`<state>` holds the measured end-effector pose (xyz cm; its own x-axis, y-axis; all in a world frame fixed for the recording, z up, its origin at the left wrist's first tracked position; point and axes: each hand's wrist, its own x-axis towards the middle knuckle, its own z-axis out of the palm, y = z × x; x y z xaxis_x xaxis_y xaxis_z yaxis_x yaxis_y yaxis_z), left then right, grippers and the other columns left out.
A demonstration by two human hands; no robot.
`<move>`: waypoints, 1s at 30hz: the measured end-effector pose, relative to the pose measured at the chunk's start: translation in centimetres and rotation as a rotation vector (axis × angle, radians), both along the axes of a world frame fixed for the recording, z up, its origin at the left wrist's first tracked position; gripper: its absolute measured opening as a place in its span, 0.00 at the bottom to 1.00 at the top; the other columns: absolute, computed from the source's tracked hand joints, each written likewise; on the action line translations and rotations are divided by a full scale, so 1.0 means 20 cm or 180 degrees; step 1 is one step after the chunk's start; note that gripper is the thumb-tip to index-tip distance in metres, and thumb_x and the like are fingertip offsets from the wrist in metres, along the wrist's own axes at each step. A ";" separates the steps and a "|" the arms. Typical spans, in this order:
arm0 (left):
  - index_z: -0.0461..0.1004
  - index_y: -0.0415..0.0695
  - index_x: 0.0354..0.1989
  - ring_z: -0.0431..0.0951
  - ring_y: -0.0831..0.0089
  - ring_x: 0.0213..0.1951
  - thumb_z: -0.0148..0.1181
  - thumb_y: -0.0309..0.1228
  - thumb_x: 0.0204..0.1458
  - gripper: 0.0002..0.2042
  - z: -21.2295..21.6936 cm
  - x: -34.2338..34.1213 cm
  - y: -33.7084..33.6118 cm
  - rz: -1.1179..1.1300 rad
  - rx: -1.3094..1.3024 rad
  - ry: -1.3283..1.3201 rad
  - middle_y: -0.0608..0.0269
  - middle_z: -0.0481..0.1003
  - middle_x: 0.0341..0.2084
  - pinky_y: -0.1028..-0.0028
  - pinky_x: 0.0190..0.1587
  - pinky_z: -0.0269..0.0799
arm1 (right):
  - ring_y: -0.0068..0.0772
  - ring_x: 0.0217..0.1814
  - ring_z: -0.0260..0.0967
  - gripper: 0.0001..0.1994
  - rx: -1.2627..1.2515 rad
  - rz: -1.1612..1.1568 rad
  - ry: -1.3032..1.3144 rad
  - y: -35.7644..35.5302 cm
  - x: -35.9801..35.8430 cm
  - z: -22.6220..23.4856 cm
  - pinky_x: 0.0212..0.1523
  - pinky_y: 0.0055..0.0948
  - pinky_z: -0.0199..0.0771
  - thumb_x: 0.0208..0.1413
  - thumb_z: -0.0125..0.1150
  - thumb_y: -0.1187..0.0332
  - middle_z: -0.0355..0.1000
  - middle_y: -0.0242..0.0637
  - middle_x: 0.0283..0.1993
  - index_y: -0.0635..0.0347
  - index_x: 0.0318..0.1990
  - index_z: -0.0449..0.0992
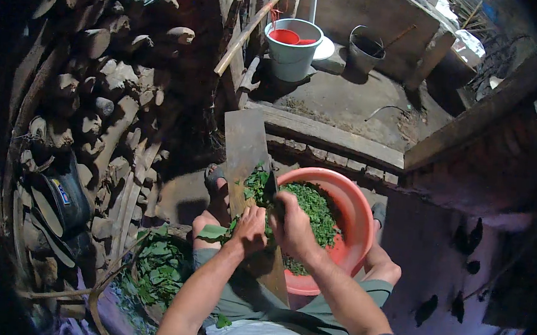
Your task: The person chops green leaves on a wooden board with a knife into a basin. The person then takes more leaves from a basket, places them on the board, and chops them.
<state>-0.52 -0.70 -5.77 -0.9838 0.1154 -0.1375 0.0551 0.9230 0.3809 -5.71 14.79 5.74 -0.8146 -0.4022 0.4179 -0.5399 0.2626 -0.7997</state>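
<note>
The left hand [250,230] has its fingers bent down over a bunch of green leaves [214,231], and one big leaf pokes out at 9 o'clock. The right hand [291,222] is a tight fist round a knife [271,185], and its dark blade points to 11 o'clock from that fist. Under the bunch is a long board [245,138]. Its long way runs from between 11 and 12 o'clock to between 5 and 6. Some loose leaves [256,182] lie on the board at 12 o'clock from the left hand, with the blade just beside them on their 3 o'clock side. A red tub [361,221] with chopped greens [308,207] sits at 3 o'clock, nearer the right hand. A leaf pile [161,266] is at 8 o'clock, nearer the left hand.
</note>
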 end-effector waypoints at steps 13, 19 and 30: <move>0.65 0.37 0.44 0.69 0.48 0.49 0.67 0.25 0.32 0.26 0.10 -0.03 0.07 0.0004 0.0125 -0.0139 0.46 0.67 0.43 0.54 0.50 0.72 | 0.61 0.41 0.73 0.18 -0.0008 -0.0072 -0.0301 -0.03 -0.15 0.11 0.40 0.43 0.74 0.61 0.57 0.72 0.71 0.57 0.39 0.61 0.55 0.60; 0.65 0.37 0.42 0.69 0.49 0.49 0.66 0.27 0.35 0.23 0.10 -0.02 0.08 0.0055 0.0405 -0.0103 0.47 0.67 0.43 0.55 0.51 0.71 | 0.54 0.40 0.75 0.25 0.0200 0.0032 -0.0184 0.06 0.04 -0.04 0.42 0.39 0.75 0.53 0.61 0.80 0.69 0.54 0.42 0.60 0.58 0.60; 0.68 0.37 0.47 0.70 0.50 0.47 0.70 0.31 0.34 0.28 0.22 -0.10 0.19 -0.0071 -0.0059 -0.0227 0.49 0.68 0.41 0.58 0.49 0.73 | 0.48 0.27 0.73 0.14 0.0517 -0.0029 -0.0081 -0.09 -0.66 0.20 0.29 0.42 0.73 0.64 0.54 0.66 0.70 0.50 0.27 0.63 0.50 0.60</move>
